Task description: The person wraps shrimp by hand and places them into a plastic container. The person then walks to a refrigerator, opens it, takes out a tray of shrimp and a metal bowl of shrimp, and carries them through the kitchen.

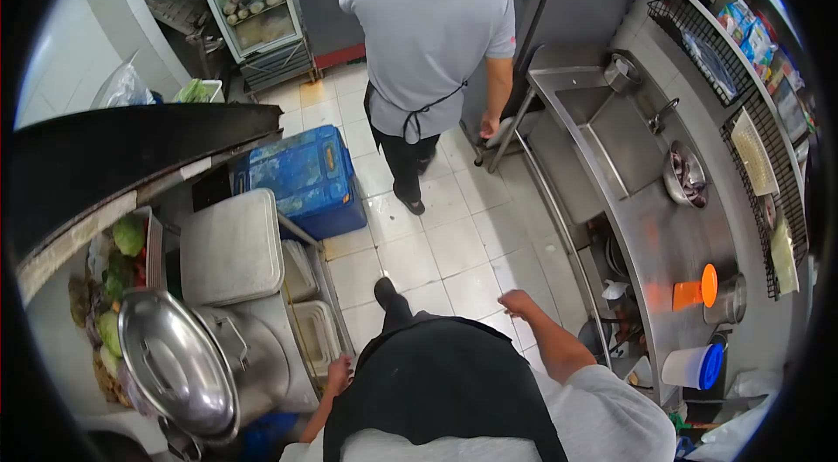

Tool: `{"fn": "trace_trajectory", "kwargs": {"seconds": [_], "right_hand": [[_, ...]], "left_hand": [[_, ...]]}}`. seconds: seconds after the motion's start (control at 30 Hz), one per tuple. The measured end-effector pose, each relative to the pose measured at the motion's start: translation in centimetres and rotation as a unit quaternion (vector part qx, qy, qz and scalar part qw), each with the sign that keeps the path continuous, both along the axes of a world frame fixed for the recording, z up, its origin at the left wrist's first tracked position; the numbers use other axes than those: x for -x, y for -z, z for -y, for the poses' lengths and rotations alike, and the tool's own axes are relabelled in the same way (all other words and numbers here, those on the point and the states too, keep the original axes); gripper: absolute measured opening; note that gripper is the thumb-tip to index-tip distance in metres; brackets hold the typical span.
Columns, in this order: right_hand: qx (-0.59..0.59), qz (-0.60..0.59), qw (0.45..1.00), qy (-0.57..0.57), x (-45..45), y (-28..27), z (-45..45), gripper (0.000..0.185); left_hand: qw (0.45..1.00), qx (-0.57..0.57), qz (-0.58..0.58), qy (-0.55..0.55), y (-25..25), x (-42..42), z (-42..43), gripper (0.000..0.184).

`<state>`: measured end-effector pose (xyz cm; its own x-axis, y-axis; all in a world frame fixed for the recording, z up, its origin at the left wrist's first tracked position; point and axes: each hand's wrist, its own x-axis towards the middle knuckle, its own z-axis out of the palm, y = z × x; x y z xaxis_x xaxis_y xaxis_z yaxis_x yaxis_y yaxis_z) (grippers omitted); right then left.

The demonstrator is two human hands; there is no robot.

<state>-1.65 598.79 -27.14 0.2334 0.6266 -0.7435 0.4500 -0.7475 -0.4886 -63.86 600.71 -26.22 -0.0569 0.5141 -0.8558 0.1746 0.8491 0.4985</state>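
Observation:
My left hand [340, 374] hangs low beside the steel shelf, nearest to a pale plastic tray [316, 331] on its lower level. Its fingers are loosely bent and I see nothing in them. Out in front of my body on the other side, my right hand [521, 304] hovers over the tiled floor, fingers relaxed and partly curled, holding nothing that shows. Close to my left side stands a large steel pot [253, 357] with a shiny lid [175, 366] tilted against it. A black apron [428, 383] covers my front.
A co-worker in a grey shirt [428, 34] stands ahead, back turned. Left are a blue cooler [301, 178], a lidded pale container [231, 248] and vegetables [113, 265]. At right, a steel counter [646, 235] holds a sink [607, 143], a metal bowl [685, 174] and an orange container [688, 294].

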Motion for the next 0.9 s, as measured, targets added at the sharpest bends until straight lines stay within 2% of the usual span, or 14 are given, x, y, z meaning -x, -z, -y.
{"fn": "trace_trajectory", "kwargs": {"seconds": [0.07, 0.13, 0.2, 0.27, 0.33, 0.37, 0.43, 0.57, 0.67, 0.77, 0.83, 0.87, 0.9], "right_hand": [[0.063, -0.026, 0.986, 0.155, -0.9, -1.5, 0.0, 0.02], [0.104, -0.034, 0.966, 0.235, -1.0, -3.4, 0.3, 0.026], [0.152, -0.023, 0.953, 0.261, -0.1, -5.8, -0.2, 0.027], [0.188, -0.009, 0.947, 0.26, -0.1, -7.0, -2.1, 0.029], [0.181, -0.017, 0.944, 0.276, 0.3, -7.9, -4.0, 0.028], [0.176, -0.025, 0.94, 0.29, 0.6, -8.1, -4.7, 0.027], [0.168, -0.05, 0.945, 0.278, 1.2, -8.7, -7.3, 0.027], [0.153, -0.061, 0.951, 0.262, 2.0, -8.4, -13.6, 0.027], [0.153, -0.099, 0.957, 0.226, 0.9, -7.4, -18.6, 0.027], [0.161, -0.102, 0.96, 0.207, -1.4, -4.7, -22.6, 0.027], [0.146, -0.089, 0.958, 0.229, -4.1, -0.9, -25.7, 0.022], [0.146, -0.094, 0.956, 0.236, -4.9, -1.4, -28.0, 0.022], [0.115, -0.099, 0.969, 0.197, -6.5, -0.1, -30.5, 0.023]], "left_hand": [[0.987, -0.05, -0.102, 0.117, 1.2, 0.2, -4.6, 0.041], [0.914, -0.184, -0.219, 0.286, 6.0, 1.6, -8.1, 0.042], [0.94, -0.196, -0.173, 0.217, 6.7, 0.8, -13.5, 0.044], [0.985, -0.132, -0.112, 0.011, 9.4, -0.6, -18.7, 0.041], [0.999, -0.04, -0.02, 0.015, 6.9, -0.8, -23.7, 0.026], [0.999, -0.032, -0.014, -0.006, 5.6, -1.3, -25.2, 0.025], [0.999, -0.031, 0.0, -0.043, 4.1, -2.2, -29.5, 0.023], [0.994, -0.066, 0.079, -0.039, 3.1, -1.9, -34.5, 0.021], [0.994, -0.033, 0.019, -0.101, 0.5, -3.4, -36.6, 0.018], [0.98, -0.067, 0.146, -0.118, 5.0, -0.1, -35.3, 0.017], [0.996, -0.044, -0.061, 0.037, 0.5, -1.0, -35.9, 0.014], [0.998, -0.02, -0.057, -0.024, 2.9, -0.9, -35.3, 0.033], [0.998, -0.004, -0.059, -0.027, 2.3, -0.6, -35.1, 0.033]]}}
